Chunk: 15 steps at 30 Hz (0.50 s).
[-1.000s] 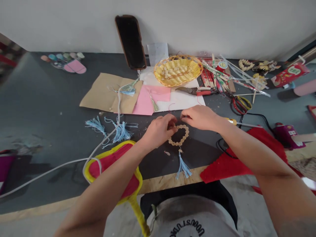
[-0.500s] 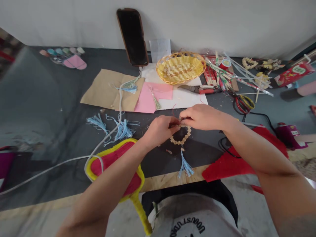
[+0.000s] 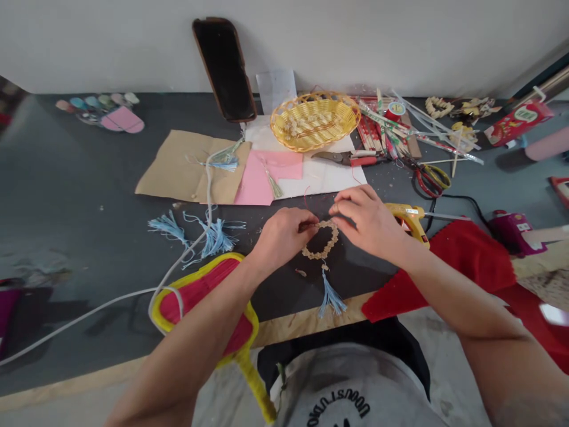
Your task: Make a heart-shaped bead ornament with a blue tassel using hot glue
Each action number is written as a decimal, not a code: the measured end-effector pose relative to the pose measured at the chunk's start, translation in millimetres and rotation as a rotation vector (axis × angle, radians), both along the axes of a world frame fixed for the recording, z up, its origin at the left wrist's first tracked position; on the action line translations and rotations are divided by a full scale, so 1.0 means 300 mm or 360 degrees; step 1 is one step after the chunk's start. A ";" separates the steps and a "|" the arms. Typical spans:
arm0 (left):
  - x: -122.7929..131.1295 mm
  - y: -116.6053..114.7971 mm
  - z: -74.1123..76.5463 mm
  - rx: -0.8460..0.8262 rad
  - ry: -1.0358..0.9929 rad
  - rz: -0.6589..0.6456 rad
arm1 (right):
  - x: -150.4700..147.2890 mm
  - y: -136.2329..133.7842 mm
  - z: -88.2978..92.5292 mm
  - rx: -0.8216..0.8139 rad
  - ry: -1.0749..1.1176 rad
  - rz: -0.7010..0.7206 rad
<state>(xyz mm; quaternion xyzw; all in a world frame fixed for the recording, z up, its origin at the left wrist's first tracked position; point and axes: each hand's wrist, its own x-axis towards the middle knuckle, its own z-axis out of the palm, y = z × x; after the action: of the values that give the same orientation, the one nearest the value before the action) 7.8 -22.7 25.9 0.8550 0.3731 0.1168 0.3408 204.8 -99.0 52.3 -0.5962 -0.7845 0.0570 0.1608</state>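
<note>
A beige beaded ring (image 3: 315, 255) lies near the table's front edge, with a blue tassel (image 3: 331, 296) hanging from its lower side. My left hand (image 3: 287, 234) pinches the ring at its upper left. At the upper right of the ring is my right hand (image 3: 367, 219), thumb and fingertips close together by a thin red thread (image 3: 306, 194); whether it grips the thread or the beads is too small to tell. Right of that hand, partly behind the wrist, lies a yellow glue gun (image 3: 413, 222).
A yellow basket (image 3: 315, 121), pliers (image 3: 338, 158), scissors (image 3: 431, 180) and sticks are behind my hands. Blue tassels (image 3: 217, 237) and a pink-yellow fan-shaped item (image 3: 191, 290) lie left, a white cable (image 3: 111, 296) across them. Red cloth (image 3: 466, 255) is right; a phone (image 3: 224, 68) leans on the wall.
My right hand has moved slightly away from my left hand, its fingers more spread. More of the ring's top and the glue gun now show. The view has shifted a little.
</note>
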 end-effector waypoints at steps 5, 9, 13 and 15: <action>0.004 -0.005 -0.005 0.0010 -0.0106 -0.0041 | -0.053 -0.085 -0.045 -0.0108 -0.0108 -0.0011; 0.008 -0.007 0.000 0.0001 -0.0049 -0.0040 | -0.077 -0.103 -0.063 -0.0138 -0.0175 -0.0054; 0.012 -0.006 -0.001 -0.0087 0.0026 0.0003 | -0.083 -0.110 -0.077 -0.0090 -0.0202 -0.0058; 0.011 -0.003 -0.008 -0.0209 -0.0032 0.0038 | -0.085 -0.113 -0.083 -0.0064 -0.0206 -0.0067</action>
<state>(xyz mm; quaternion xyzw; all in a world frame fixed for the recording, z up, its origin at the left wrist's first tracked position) 11.1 -23.5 23.6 0.8250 0.3867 0.1048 0.3985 179.3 -132.9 27.4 -0.6182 -0.7792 0.0306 0.0988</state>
